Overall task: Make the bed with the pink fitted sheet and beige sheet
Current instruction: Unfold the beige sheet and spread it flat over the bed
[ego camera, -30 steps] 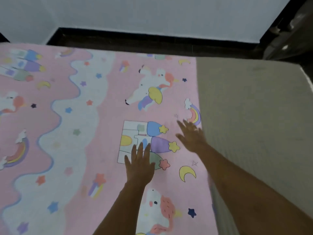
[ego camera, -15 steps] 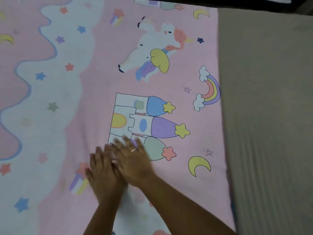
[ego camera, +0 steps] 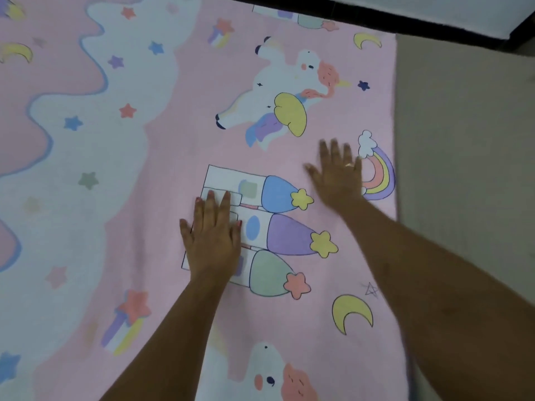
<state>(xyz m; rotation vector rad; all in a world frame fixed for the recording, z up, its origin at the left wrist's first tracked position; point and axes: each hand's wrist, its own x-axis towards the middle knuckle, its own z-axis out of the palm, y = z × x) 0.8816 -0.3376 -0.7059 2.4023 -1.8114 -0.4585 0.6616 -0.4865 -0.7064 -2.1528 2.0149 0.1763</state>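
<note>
I am looking down at the pink fitted sheet (ego camera: pixel 179 134), which is covering the left and middle of the frame. Its wavy pale band is running off the left edge, so I cannot see how far it reaches that way.

My left hand (ego camera: pixel 212 238) is lying flat on the sheet in the lower middle, fingers straight and close together, palm down, holding nothing. It is covering the left part of the printed castle (ego camera: pixel 275 195), so that part of the drawing is hidden. Below it, a second unicorn print (ego camera: pixel 272 374) is being cut off by the bottom edge, and my left forearm is crossing part of it.

My right hand (ego camera: pixel 337 175) is up and to the right, just beside the printed rainbow (ego camera: pixel 379 175). Its fingers are spread and straight and it is gripping nothing, but it is blurred, and I cannot tell whether the palm is touching the cloth or hanging just over it. A ring (ego camera: pixel 349 164) is showing faintly on one finger.

At the right of the frame the beige sheet (ego camera: pixel 463 183) is lying along the pink sheet's straight edge. My right forearm is hiding the lower stretch of that border, and the beige cloth is running out of the frame to the right. A dark strip (ego camera: pixel 405 23) is crossing the upper right corner.
</note>
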